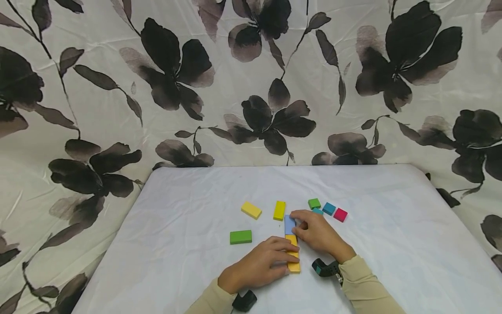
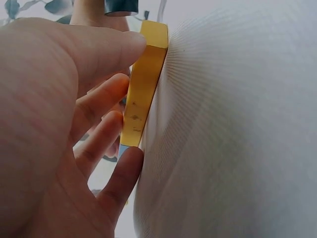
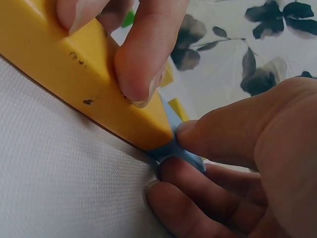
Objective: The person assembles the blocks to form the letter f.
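Observation:
A long orange-yellow wooden block (image 1: 294,267) lies on the white table, lined up end to end with a light blue block (image 1: 289,224) beyond it. My left hand (image 1: 264,263) rests on the orange block with fingers stretched across its top. In the left wrist view, the thumb touches the block's near end and the fingertips lie along it. My right hand (image 1: 318,231) pinches the blue block between thumb and fingers at its right side; the right wrist view shows the blue block (image 3: 171,148) meeting the orange block's end (image 3: 143,121). The fingers partly hide both blocks.
Two yellow blocks (image 1: 251,210) (image 1: 279,210) and a green block (image 1: 241,237) lie left of the row. Beyond the right hand sit small pieces: green (image 1: 314,203), blue (image 1: 329,208), red (image 1: 340,214) and a partly hidden teal one (image 1: 318,211). A floral cloth (image 1: 235,78) hangs behind the table.

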`<state>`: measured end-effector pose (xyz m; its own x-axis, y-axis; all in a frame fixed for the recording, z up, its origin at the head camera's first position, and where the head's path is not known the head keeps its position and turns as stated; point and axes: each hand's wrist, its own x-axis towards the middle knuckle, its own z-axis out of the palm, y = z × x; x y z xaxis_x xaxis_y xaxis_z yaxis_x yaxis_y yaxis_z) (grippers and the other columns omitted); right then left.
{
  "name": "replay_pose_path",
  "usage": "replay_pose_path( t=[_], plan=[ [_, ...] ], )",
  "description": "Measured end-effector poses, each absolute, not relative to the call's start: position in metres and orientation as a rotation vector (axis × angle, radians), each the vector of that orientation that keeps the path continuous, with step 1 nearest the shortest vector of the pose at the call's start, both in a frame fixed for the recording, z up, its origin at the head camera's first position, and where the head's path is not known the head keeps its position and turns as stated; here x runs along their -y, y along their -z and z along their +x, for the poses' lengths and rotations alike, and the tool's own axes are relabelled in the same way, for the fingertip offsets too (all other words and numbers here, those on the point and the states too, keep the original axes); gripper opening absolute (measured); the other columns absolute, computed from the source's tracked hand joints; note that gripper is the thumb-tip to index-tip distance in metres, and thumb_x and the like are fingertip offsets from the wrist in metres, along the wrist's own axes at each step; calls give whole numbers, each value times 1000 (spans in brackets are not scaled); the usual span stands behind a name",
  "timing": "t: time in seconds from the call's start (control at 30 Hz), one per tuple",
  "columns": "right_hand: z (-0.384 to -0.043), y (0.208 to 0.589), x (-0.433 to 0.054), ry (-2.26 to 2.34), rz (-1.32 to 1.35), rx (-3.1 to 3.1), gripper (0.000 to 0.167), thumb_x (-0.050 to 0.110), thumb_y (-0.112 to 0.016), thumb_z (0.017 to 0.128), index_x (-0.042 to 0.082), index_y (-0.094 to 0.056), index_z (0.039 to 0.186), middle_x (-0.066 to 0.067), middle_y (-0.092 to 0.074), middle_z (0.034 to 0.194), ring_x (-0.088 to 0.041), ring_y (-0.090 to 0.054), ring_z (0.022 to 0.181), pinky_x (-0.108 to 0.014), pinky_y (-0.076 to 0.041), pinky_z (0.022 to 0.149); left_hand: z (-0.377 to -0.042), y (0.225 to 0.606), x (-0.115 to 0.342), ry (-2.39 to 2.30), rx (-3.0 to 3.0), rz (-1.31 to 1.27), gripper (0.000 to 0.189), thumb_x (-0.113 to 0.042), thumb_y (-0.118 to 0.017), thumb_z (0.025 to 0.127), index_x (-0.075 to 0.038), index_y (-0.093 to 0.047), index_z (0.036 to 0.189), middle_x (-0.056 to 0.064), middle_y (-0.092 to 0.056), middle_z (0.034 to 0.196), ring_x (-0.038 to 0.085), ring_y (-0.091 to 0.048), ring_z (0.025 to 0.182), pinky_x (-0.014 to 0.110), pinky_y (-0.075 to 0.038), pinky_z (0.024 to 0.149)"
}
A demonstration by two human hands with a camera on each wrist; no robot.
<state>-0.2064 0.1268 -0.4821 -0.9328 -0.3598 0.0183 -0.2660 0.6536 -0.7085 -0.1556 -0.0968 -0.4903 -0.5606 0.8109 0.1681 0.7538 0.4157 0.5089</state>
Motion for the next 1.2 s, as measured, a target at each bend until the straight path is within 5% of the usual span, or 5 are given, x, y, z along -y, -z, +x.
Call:
replay_pose_path(
  t=[0.83, 1.2],
  plan=[
    [-200, 485, -127, 1089, -614, -2775, 41, 14, -72, 93, 11, -66, 133, -4, -53, 147, -3, -60, 85, -24, -53, 77, -156, 493, 96, -827, -2573, 1408, 31, -26, -67, 98, -23, -70, 129, -13, -53, 143, 7, -39, 137, 34, -36, 111],
    [-207, 472, -124, 1150, -488, -2797, 33, 15, -72, 93, 12, -70, 125, 2, -66, 114, -11, -57, 78, -27, -51, 68, -157, 493, 97, -843, -2560, 1409, 31, -26, -67, 98, -23, -70, 128, -13, -53, 143, 7, -39, 136, 33, -36, 111]
  ],
)
